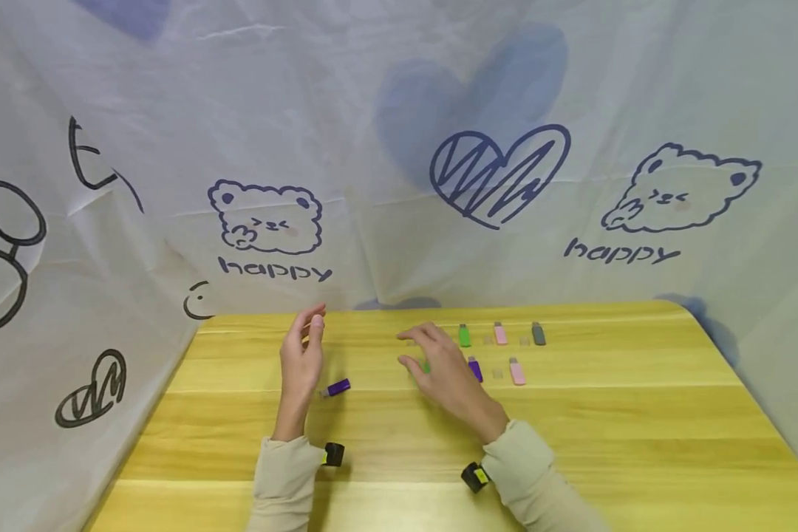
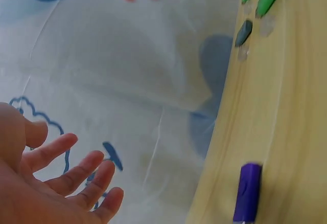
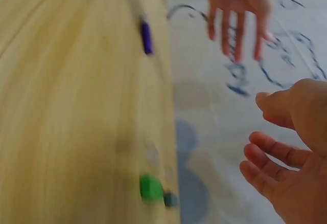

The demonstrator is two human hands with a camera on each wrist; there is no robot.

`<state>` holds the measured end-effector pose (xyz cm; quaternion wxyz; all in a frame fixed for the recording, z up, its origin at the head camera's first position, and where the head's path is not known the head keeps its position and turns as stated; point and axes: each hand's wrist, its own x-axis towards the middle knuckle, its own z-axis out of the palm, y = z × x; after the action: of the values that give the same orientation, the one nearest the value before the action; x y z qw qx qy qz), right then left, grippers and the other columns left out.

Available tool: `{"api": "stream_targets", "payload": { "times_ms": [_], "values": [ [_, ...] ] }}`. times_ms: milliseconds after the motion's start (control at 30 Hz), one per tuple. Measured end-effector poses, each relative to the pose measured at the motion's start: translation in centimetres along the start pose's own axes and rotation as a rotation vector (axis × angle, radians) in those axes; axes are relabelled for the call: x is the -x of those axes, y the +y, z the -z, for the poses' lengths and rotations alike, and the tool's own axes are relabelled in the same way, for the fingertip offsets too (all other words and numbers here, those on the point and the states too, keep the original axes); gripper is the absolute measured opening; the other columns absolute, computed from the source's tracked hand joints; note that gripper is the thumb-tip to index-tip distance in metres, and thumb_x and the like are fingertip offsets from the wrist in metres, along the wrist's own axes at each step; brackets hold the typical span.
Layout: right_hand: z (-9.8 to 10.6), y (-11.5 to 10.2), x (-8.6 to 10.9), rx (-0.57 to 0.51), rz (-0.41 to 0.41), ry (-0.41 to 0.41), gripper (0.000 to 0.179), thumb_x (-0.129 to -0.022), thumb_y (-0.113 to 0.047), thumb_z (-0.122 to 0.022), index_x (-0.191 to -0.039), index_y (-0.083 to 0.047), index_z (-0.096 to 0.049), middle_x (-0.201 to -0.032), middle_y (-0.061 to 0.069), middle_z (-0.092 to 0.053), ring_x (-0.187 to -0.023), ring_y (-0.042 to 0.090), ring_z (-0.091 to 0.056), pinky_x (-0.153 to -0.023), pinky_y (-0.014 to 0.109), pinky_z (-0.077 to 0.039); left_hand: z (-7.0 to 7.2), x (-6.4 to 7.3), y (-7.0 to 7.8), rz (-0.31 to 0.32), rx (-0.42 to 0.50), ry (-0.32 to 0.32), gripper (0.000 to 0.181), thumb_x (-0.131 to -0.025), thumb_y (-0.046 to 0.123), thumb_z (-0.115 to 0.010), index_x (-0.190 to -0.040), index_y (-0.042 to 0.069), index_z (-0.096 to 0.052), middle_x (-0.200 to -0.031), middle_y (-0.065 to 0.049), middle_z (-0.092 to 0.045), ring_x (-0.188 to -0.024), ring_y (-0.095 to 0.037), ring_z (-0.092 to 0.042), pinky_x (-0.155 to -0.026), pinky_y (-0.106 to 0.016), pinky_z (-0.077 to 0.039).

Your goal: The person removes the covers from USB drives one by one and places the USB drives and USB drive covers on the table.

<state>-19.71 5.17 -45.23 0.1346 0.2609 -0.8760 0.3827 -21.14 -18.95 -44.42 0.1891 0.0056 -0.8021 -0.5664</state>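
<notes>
My left hand [image 1: 301,366] hovers above the table's left part, fingers loosely bent and holding nothing. Just right of its wrist lies a purple USB flash drive [image 1: 338,387], its metal plug pointing left. My right hand [image 1: 448,373] is also bare, thumb apart from the fingers, over the left end of two rows of USB sticks. It partly covers a green USB stick [image 1: 427,366] and a second purple stick [image 1: 475,369]. A grey USB stick [image 2: 244,33] appears in the left wrist view; the right hand hides it from the head view.
Farther right lie a green stick [image 1: 465,336], a pink stick [image 1: 501,334], a dark grey stick [image 1: 539,334] and another pink stick [image 1: 517,372]. Small clear caps [image 1: 497,374] sit beside them. A white printed cloth [image 1: 386,244] hangs behind the wooden table [image 1: 638,443].
</notes>
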Motion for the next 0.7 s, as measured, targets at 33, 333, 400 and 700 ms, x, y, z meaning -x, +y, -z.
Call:
{"api": "stream_targets", "payload": {
  "times_ms": [33,333,400,700],
  "values": [
    [-0.7,-0.3,-0.4,0.008,0.012,-0.033,0.031,-0.099,-0.015,-0.072,-0.129,-0.009,-0.067,-0.127,0.006,-0.063,-0.117,0.024,-0.060,-0.098,0.041,-0.054,0.3,-0.1,-0.1,0.007,-0.007,-0.002,0.040,-0.112,0.029,-0.044,-0.138,0.004,-0.061,-0.139,-0.018,-0.060,-0.126,-0.038,-0.056,-0.102,-0.055,-0.046],
    [-6.6,-2.6,-3.2,0.079,0.050,-0.287,0.030,-0.102,-0.017,-0.067,-0.131,-0.009,-0.067,-0.131,0.004,-0.060,-0.123,0.021,-0.056,-0.103,0.034,-0.050,2.9,-0.7,-2.0,0.123,-0.095,-0.046,0.044,-0.113,0.034,-0.040,-0.140,0.005,-0.058,-0.141,-0.023,-0.056,-0.130,-0.042,-0.051,-0.108,-0.059,-0.041],
    [-7.7,-2.9,-3.6,0.090,0.053,-0.324,0.028,-0.101,-0.016,-0.067,-0.128,-0.009,-0.069,-0.129,0.004,-0.060,-0.122,0.021,-0.056,-0.102,0.033,-0.050,3.4,-0.7,-2.5,0.158,-0.108,-0.059,0.046,-0.113,0.036,-0.039,-0.142,0.006,-0.057,-0.142,-0.024,-0.055,-0.132,-0.043,-0.050,-0.108,-0.060,-0.040],
    [-10.9,-3.4,-4.9,0.169,0.116,-0.474,0.024,-0.098,-0.010,-0.070,-0.121,-0.005,-0.074,-0.121,0.006,-0.068,-0.113,0.020,-0.062,-0.100,0.029,-0.050,4.8,-0.8,-3.9,0.183,-0.116,-0.042,0.044,-0.112,0.034,-0.041,-0.143,0.005,-0.056,-0.140,-0.027,-0.055,-0.132,-0.047,-0.049,-0.106,-0.063,-0.041]
  ]
}}
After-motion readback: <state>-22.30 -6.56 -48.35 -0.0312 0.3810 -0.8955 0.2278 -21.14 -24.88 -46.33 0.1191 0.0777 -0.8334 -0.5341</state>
